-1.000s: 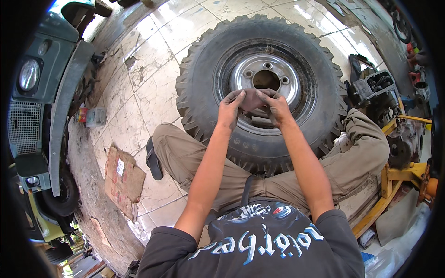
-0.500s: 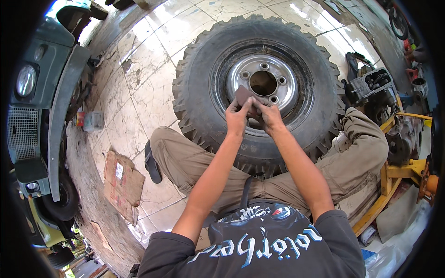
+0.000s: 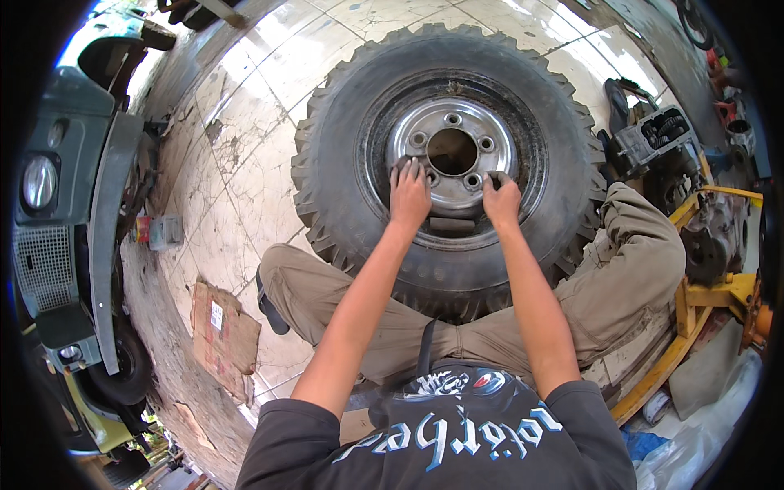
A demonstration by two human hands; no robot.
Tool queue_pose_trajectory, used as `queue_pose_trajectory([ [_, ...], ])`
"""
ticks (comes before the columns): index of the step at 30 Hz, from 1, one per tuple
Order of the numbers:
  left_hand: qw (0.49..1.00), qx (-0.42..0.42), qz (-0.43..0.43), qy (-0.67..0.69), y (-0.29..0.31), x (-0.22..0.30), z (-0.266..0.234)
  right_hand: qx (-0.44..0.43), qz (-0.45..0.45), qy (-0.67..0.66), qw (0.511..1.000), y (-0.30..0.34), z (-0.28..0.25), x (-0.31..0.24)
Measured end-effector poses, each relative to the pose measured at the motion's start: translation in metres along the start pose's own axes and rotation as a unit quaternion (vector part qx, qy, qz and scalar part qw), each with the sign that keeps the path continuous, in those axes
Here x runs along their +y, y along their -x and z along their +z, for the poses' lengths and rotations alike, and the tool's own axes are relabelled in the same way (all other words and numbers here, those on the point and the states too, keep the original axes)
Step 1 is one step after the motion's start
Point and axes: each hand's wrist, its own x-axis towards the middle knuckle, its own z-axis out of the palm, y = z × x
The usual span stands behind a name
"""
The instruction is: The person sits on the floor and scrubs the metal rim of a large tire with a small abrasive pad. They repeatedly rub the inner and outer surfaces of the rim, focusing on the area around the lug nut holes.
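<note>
A big knobby tyre (image 3: 331,163) lies flat on the floor before me, its steel wheel rim (image 3: 510,147) facing up with a round centre hole and several bolt holes. My left hand (image 3: 411,194) presses its closed fingers on the left of the rim, over a dark piece of sandpaper (image 3: 399,164) that is mostly hidden. On the opposite side of the rim, my right hand (image 3: 501,200) pinches another small dark piece of sandpaper (image 3: 494,177). Between my hands, a dark brown oblong piece (image 3: 452,225) shows at the rim's near edge; I cannot tell what it is.
My bent legs (image 3: 327,286) flank the tyre. A flattened cardboard piece (image 3: 224,335) and a clear container (image 3: 166,233) lie to the left, near a vehicle's bumper (image 3: 110,212). At right are a metal gear housing (image 3: 653,143) and a yellow stand (image 3: 706,298).
My hands have parted from the brown sandpaper they held together above the rim. The left went to the rim's left side, the right to its right side.
</note>
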Motion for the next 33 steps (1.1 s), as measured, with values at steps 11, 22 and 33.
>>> queue_pose_trajectory([
  [11, 0.988, -0.151, -0.032, 0.024, -0.021, 0.017, -0.02, 0.05, -0.175, 0.117, 0.976, 0.017, 0.024, 0.015],
  [22, 0.984, -0.172, -0.039, 0.001, -0.025, 0.013, -0.026, 0.066, -0.156, 0.111, 0.979, 0.014, 0.027, 0.005],
  [33, 0.982, -0.182, -0.041, 0.004, -0.023, 0.012, -0.03, 0.058, -0.171, 0.133, 0.974, 0.013, 0.028, 0.003],
])
